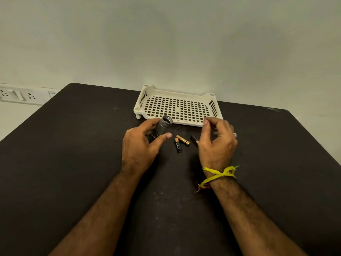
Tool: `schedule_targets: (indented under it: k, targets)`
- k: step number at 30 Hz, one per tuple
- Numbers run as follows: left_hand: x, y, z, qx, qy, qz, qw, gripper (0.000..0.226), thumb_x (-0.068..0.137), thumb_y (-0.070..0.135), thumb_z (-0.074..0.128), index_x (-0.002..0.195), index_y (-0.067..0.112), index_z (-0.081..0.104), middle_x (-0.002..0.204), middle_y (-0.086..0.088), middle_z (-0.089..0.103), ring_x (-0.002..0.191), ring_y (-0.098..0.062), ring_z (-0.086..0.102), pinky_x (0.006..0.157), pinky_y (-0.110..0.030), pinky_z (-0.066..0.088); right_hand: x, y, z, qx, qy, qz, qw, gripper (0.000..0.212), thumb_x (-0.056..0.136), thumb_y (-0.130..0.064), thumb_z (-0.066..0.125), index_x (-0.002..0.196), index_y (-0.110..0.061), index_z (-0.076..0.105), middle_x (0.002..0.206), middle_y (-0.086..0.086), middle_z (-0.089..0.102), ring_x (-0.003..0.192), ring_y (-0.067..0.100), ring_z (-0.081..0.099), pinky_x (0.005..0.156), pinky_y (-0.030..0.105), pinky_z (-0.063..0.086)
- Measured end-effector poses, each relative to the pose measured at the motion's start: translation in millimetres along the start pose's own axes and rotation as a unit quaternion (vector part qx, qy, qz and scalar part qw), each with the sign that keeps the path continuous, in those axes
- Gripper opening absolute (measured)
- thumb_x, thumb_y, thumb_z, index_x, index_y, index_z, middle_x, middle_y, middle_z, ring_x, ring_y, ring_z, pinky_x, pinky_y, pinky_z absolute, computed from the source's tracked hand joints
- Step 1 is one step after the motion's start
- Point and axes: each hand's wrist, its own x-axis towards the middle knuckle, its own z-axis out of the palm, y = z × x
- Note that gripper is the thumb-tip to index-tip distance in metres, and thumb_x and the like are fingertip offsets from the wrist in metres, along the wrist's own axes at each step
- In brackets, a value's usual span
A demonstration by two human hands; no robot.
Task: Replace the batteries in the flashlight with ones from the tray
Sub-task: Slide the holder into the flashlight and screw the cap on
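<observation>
**Flashlight in my left hand, batteries loose on the table**

My left hand [140,145] is curled around the silver flashlight [163,126], fingers behind the body and thumb lying along the front. Its long axis tilts up and away from me toward the right, with the open round end facing the tray and the other end buried in my palm.

Just right of my thumb, two batteries [181,142] lie flat on the dark table [73,145], their near ends apart and their far ends close together, in a narrow V. One runs almost straight away from me; the other slants away to the left. A third, darker battery [193,139] lies a little further right, partly hidden by my right hand [215,143].

That hand is half open, fingers loosely bent, thumb raised, holding nothing I can see. A yellow thread [219,174] is tied around its wrist.

Behind both hands the cream perforated tray [177,106] sits against the wall.
</observation>
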Motion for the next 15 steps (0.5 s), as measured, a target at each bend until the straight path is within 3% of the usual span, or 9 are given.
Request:
schedule_targets:
  k: [2, 5, 9, 11, 15]
  targets:
    - [0.3, -0.5, 0.0, 0.0, -0.002, 0.0, 1.0, 0.052, 0.075, 0.043, 0.081, 0.122, 0.033, 0.061, 0.093, 0.045, 0.06, 0.096, 0.019, 0.064, 0.087, -0.006, 0.05, 2.2, 12.5, -10.8, -0.045, 0.01, 0.025, 0.999, 0.008, 0.087, -0.009, 0.069, 0.095, -0.009, 0.072, 0.095, 0.005, 0.071, 0.089, 0.022, 0.061, 0.08, 0.035, 0.051]
    - [1.9, -2.0, -3.2, 0.006, 0.002, 0.006, 1.0, 0.047, 0.076, 0.041, 0.083, 0.119, 0.029, 0.067, 0.101, 0.035, 0.065, 0.098, 0.016, 0.065, 0.09, -0.012, 0.053, 2.9, 26.4, -20.2, -0.146, -0.083, 0.097, 0.981, 0.024, 0.084, -0.018, 0.072, 0.108, -0.016, 0.071, 0.11, 0.005, 0.067, 0.105, 0.026, 0.056, 0.084, 0.023, 0.038]
    - [1.8, 1.6, -2.9, 0.034, -0.018, 0.034, 0.999, 0.047, 0.077, 0.04, 0.082, 0.119, 0.023, 0.069, 0.11, 0.015, 0.072, 0.098, 0.0, 0.069, 0.092, -0.026, 0.058, 6.9, 31.3, -19.0, -0.23, -0.182, 0.138, 0.946, 0.039, 0.083, -0.023, 0.073, 0.12, -0.019, 0.065, 0.123, 0.009, 0.059, 0.116, 0.03, 0.05, 0.098, 0.039, 0.044]
    - [0.3, 2.2, -2.1, 0.059, -0.03, 0.064, 0.996, 0.045, 0.077, 0.043, 0.08, 0.117, 0.028, 0.068, 0.107, 0.019, 0.069, 0.094, 0.001, 0.067, 0.087, -0.022, 0.056, 7.0, 32.5, -16.5, -0.245, -0.185, 0.145, 0.941, 0.036, 0.085, -0.017, 0.07, 0.12, -0.019, 0.065, 0.123, 0.01, 0.058, 0.117, 0.03, 0.05, 0.1, 0.04, 0.043]
    - [-2.7, 5.9, -1.0, 0.076, -0.037, 0.094, 0.992, 0.049, 0.077, 0.056, 0.07, 0.118, 0.029, 0.064, 0.104, 0.024, 0.062, 0.095, 0.008, 0.057, 0.085, 0.0, 0.042, 10.1, 39.8, -17.7, -0.231, -0.177, 0.169, 0.942, 0.028, 0.088, -0.008, 0.063, 0.114, -0.016, 0.068, 0.118, 0.009, 0.064, 0.114, 0.031, 0.054, 0.095, 0.036, 0.042]
